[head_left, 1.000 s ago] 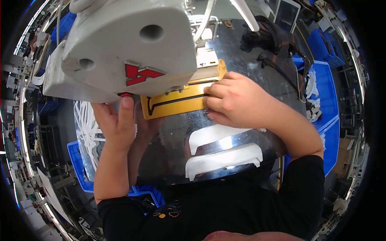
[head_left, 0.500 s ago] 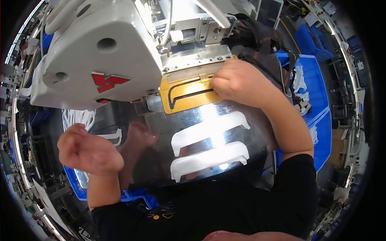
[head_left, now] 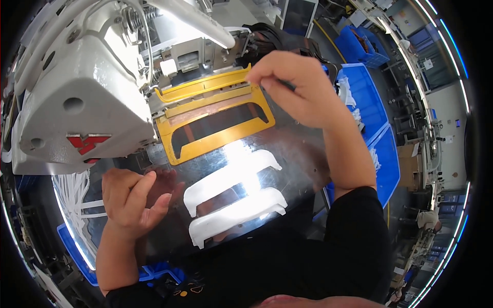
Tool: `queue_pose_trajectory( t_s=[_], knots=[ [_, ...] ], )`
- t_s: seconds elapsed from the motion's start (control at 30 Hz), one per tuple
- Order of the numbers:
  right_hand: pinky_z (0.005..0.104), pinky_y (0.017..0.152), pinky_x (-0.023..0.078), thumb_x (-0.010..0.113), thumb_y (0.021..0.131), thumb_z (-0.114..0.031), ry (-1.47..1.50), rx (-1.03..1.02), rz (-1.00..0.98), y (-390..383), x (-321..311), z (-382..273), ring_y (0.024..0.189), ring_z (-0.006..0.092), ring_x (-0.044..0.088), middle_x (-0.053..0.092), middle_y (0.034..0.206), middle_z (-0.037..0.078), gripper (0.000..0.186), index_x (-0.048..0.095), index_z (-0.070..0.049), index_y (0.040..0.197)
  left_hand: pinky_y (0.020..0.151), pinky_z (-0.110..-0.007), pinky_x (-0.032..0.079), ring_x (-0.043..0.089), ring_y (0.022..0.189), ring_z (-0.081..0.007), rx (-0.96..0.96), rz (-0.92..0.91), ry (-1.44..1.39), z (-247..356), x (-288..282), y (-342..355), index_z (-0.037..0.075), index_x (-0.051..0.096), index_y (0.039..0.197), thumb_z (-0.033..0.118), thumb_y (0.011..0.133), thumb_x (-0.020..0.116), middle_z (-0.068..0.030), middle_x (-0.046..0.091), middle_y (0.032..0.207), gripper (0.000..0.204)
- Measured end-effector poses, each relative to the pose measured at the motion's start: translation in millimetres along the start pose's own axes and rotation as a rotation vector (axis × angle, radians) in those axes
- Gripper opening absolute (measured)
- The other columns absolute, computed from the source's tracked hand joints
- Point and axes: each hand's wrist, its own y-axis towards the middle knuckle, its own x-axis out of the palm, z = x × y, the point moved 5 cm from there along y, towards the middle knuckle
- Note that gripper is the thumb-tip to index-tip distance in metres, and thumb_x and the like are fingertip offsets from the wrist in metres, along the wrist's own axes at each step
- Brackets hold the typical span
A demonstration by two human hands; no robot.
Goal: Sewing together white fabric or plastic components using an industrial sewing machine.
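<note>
A yellow sewing template [head_left: 221, 139] with a long curved cut-out lies on the shiny metal bed of a white sewing machine [head_left: 77, 97]. Its narrow yellow flap [head_left: 205, 83] stands lifted at the far side. My right hand [head_left: 298, 84] pinches the right end of that flap, fingertips closed. Two white curved fabric pieces [head_left: 231, 177] [head_left: 239, 215] lie one nearer than the other, on the bed in front of the template. My left hand [head_left: 128, 197] hovers at the left of these pieces, empty, with thumb and fingers loosely bent and apart.
White fabric strips [head_left: 74, 197] hang in a pile at the left, by a blue bin [head_left: 77, 251]. Blue bins [head_left: 367, 97] with white pieces stand at the right. Dark cables [head_left: 277, 38] run behind the template. A cardboard box [head_left: 409, 164] sits farther right.
The template's flap has been raised by my right hand, baring the cut-out beneath. My left hand has turned and its fingers have bent inward. The view has shifted rightward.
</note>
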Motion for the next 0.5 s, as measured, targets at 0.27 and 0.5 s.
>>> queue_pose_trajectory(
  t_s=[0.27,0.5],
  knots=[
    [0.046,0.095,0.057,0.057,0.095,0.007,0.152,0.066,-0.336,-13,65,-11,0.111,0.0392,0.07,0.07,0.118,0.017,0.028,0.064,-0.003,0.12,0.082,-0.043,0.05,0.063,0.086,-0.0285,-0.035,-0.081,-0.057,2,6,8,0.005,0.074,0.115,0.029,0.085,0.089,-0.0094,0.067,0.099,0.041],
    [0.0434,0.099,0.056,0.06,0.092,0.009,0.088,-0.027,-0.37,-20,85,-19,0.113,0.0375,0.068,0.068,0.119,0.017,0.029,0.062,-0.003,0.119,0.086,-0.043,0.05,0.064,0.09,-0.0284,-0.059,-0.08,-0.054,1,12,4,0.006,0.074,0.115,0.029,0.08,0.09,-0.0081,0.066,0.099,0.045]
  ],
)
